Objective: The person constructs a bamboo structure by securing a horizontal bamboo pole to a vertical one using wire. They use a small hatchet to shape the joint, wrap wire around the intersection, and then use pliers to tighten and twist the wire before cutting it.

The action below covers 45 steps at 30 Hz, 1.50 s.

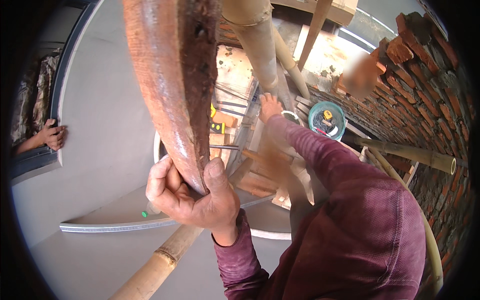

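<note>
A thick, reddish-brown wooden beam (167,95) with a dark, rough side rises toward the upper edge of the head view. My left hand (195,200) is closed round its lower end, thumb on the right side and fingers on the left. My right arm reaches forward and to the right. At its end my right hand (270,106) lies against the foot of an upright bamboo pole (255,47), fingers stretched and slightly apart. What lies under its palm is hidden. To the right of this hand stands a teal bucket (327,121) holding a yellow tape measure (327,114) and small tools.
Behind the beam is a yellow-and-black tool handle (217,128). A metal straightedge (120,227) crosses below my left hand, near another bamboo pole (150,270). A brick wall (420,95) rises on the right. Another person's hand (52,135) rests on the window frame at left.
</note>
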Each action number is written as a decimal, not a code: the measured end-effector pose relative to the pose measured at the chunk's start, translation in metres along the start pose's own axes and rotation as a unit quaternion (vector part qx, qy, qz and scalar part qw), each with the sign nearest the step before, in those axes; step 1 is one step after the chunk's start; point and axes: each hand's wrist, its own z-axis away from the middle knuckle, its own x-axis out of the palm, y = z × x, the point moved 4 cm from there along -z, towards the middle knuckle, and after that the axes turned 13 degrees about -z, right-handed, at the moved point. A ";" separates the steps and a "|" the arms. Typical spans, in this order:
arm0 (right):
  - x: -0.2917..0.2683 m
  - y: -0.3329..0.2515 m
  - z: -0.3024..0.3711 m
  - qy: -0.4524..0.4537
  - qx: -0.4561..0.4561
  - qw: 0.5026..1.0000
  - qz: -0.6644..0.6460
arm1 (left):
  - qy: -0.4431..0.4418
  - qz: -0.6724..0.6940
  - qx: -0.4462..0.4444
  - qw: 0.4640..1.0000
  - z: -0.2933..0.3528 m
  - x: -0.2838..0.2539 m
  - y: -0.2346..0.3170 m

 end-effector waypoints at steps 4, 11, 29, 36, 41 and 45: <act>0.023 0.026 -0.030 -0.066 0.086 0.994 0.002 | 0.041 -0.064 0.047 0.996 -0.001 -0.006 0.008; 0.064 0.066 -0.058 -0.169 0.028 0.985 0.001 | -0.208 -0.060 0.175 0.960 0.111 0.001 0.028; 0.059 0.073 -0.072 -0.053 -0.203 0.975 0.077 | -0.151 0.211 -0.662 0.703 0.288 0.254 -0.337; 0.085 0.089 -0.081 -0.235 0.013 0.962 -0.140 | -0.147 0.233 -0.541 0.795 0.299 0.295 -0.361; 0.062 0.060 -0.060 -0.302 0.059 0.921 -0.238 | -0.119 -0.014 -0.307 0.944 0.351 0.326 -0.421; 0.066 0.096 -0.083 -0.355 0.046 0.898 -0.257 | -0.135 0.242 -0.467 0.840 0.310 0.293 -0.359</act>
